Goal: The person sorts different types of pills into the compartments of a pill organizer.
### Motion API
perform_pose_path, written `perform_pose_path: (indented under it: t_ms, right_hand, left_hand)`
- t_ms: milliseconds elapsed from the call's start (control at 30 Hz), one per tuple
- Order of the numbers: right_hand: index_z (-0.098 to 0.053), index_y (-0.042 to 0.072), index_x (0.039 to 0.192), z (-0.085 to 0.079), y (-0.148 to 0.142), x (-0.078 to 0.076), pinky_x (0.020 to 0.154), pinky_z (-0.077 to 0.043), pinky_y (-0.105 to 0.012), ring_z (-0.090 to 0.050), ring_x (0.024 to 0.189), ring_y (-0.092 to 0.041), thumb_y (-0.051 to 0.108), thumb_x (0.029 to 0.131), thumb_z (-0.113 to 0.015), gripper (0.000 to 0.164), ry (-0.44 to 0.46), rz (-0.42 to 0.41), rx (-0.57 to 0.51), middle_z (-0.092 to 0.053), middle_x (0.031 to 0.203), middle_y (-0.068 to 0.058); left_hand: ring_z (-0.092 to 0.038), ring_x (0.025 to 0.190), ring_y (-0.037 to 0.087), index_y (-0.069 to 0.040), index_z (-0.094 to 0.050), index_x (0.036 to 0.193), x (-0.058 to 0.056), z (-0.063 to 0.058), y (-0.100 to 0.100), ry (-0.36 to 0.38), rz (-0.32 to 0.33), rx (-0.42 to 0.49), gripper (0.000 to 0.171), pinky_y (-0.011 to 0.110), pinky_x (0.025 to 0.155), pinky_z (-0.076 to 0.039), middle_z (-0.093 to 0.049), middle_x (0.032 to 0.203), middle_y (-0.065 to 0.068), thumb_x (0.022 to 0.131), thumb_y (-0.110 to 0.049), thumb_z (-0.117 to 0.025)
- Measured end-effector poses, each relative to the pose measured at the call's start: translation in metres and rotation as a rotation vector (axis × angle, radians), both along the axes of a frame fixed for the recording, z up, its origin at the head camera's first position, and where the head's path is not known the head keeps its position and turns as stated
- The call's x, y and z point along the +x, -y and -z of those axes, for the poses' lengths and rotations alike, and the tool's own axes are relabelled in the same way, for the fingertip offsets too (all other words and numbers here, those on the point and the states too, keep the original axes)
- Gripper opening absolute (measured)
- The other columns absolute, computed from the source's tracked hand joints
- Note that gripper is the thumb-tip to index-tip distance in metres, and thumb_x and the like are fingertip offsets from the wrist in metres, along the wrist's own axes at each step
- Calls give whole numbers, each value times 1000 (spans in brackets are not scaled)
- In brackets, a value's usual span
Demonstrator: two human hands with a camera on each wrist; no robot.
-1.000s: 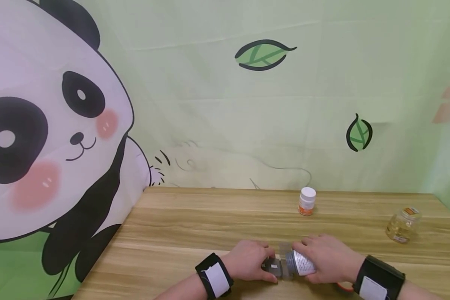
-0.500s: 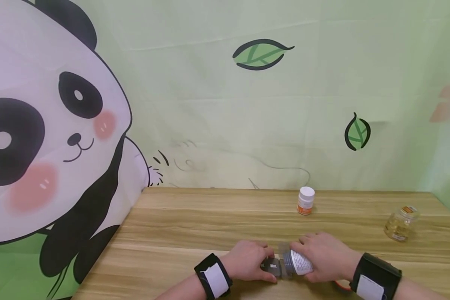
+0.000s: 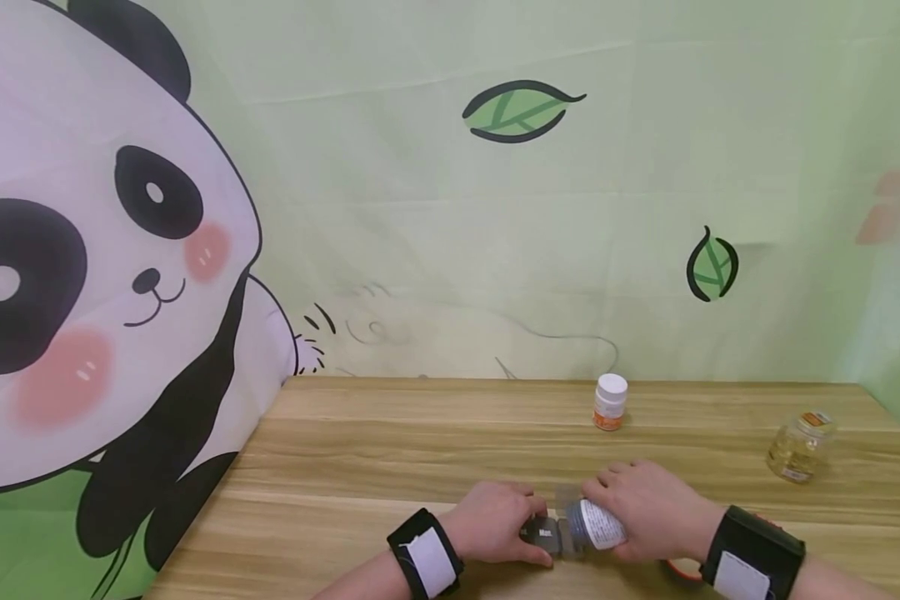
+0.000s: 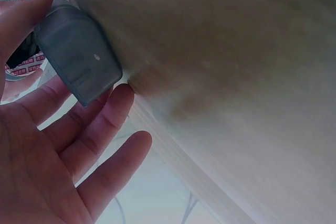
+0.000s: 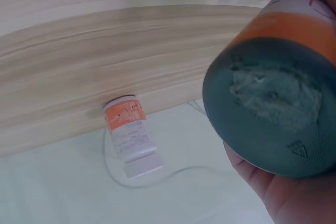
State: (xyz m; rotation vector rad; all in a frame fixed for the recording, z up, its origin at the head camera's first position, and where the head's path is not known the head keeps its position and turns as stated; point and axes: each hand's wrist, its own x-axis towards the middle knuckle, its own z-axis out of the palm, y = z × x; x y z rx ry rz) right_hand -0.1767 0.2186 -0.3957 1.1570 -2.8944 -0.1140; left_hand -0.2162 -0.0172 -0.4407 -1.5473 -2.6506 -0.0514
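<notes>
Low on the wooden table, my left hand [image 3: 491, 521] holds a small grey pill box [image 3: 546, 533] between thumb and fingers. Its right end has a clear flap [image 3: 567, 497] standing up. My right hand [image 3: 652, 512] grips a grey bottle [image 3: 602, 525] with a white and orange label. The bottle lies tilted with its mouth toward the box's right end; whether anything comes out is hidden. From the right wrist, the bottle's dark base [image 5: 268, 114] faces the camera. In the left wrist view, the fingertips lie along the box's grey end [image 4: 81, 56].
A white-capped bottle with an orange label [image 3: 610, 402] stands near the table's back edge. Farther right is a clear jar [image 3: 800, 447] with yellowish contents. A red-rimmed round object [image 3: 684, 572] lies partly under my right wrist. Behind the table hangs a panda-print cloth [image 3: 420, 208].
My right hand has risen slightly with the bottle, and more of the red-rimmed object shows beneath the wrist. The left hand and pill box stay nearly still. The head view has shifted a little.
</notes>
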Motion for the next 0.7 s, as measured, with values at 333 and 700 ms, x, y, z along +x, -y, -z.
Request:
perform_pose_path:
  t_ms: [333,700]
  right_hand:
    - [-63,14,106,-3,4,-1,72,-47,-40,-56,84,-18,43,62,-85,58,-56,-32,21,-62,92,-2]
    - [-63,13,111,-4,4,0,73,-48,-41,-56,86,-19,46,63,-85,62,-43,-21,48,-62,93,-3]
  left_hand:
    - [-38,59,-2,-21,-67,94,1,-1,0,9,-13,-6,42,15,48,-28,-43,70,-16,79,-60,-70]
    - [-38,60,-2,-22,-67,94,2,-3,-1,6,-26,-18,42,15,48,-29,-43,70,-16,79,-61,-70]
